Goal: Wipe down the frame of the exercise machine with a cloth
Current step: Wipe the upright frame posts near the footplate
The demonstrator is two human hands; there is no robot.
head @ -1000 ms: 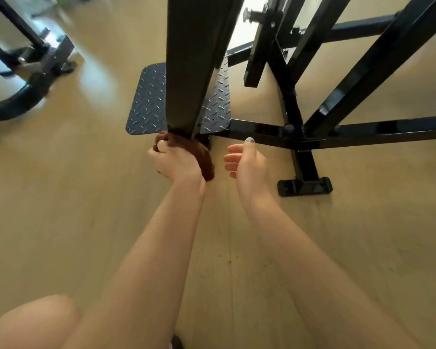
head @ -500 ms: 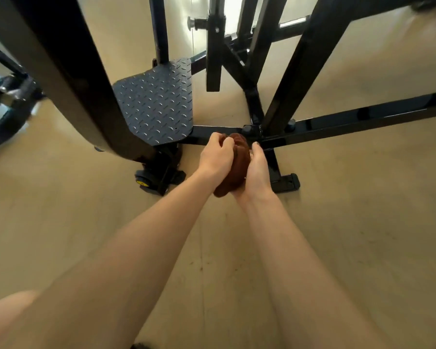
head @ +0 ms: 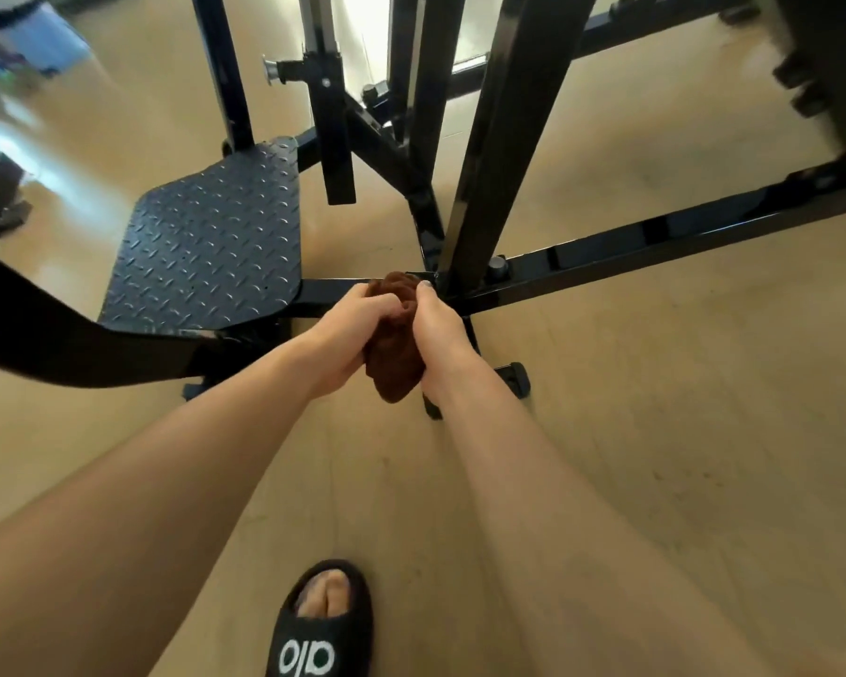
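The cloth point(head: 395, 354) is dark brown and bunched into a soft lump, its lower end hanging free above the floor point(head: 655, 456). Both hands grip it: the left hand point(head: 350, 329) curls its fingers round the left side, the right hand point(head: 435, 329) closes on the right side. The cloth's top sits just before the joint of the black, glossy frame point(head: 655, 246), beside the ridged footplate point(head: 206, 246); I cannot tell if it touches the metal. The hands hide most of the cloth. The frame's top is cut off. At the upper left everything is blurred. A slipper point(head: 321, 627) stands below.
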